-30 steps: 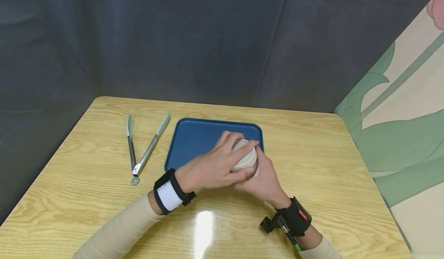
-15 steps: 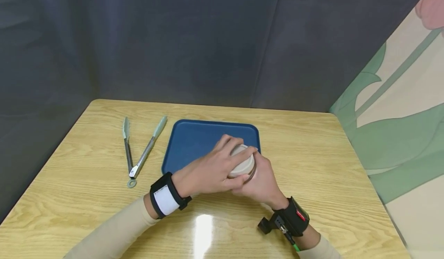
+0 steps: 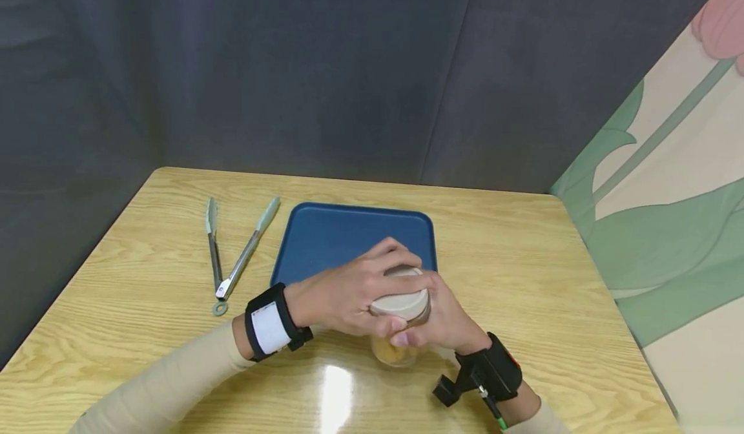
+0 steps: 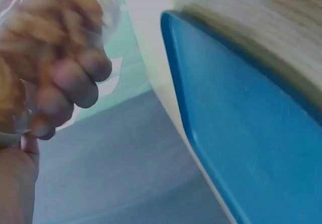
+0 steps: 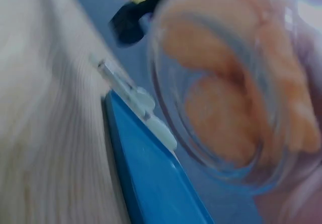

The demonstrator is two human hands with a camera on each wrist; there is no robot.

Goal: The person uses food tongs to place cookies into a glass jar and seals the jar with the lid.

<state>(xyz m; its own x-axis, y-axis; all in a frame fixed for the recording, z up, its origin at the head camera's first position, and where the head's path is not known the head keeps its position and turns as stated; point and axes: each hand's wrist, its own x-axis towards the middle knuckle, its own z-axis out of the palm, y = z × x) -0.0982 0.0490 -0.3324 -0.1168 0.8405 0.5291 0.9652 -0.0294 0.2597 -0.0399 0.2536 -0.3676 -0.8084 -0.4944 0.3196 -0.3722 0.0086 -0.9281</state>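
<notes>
A clear jar (image 3: 395, 354) with a pale lid (image 3: 401, 305) is held between both hands, above the table's near side. My left hand (image 3: 349, 292) grips the lid from above, its fingers and thumb curled round the rim. My right hand (image 3: 450, 318) wraps round the jar's body just below. The jar is tilted, its base toward me. Orange-brown pieces show through the jar's clear base (image 5: 221, 118) in the right wrist view. In the left wrist view, curled right-hand fingers (image 4: 75, 80) press against the jar's side.
A blue tray (image 3: 349, 227) lies flat just beyond the hands. Left of it, tongs (image 3: 239, 271) with pale green tips lie spread apart on the wooden table (image 3: 523, 279). A dark curtain (image 3: 290, 79) hangs behind the table.
Both hands have come slightly nearer to me with the jar. It has tipped, so its lower body now shows beneath the fingers. The tray and tongs stay in place.
</notes>
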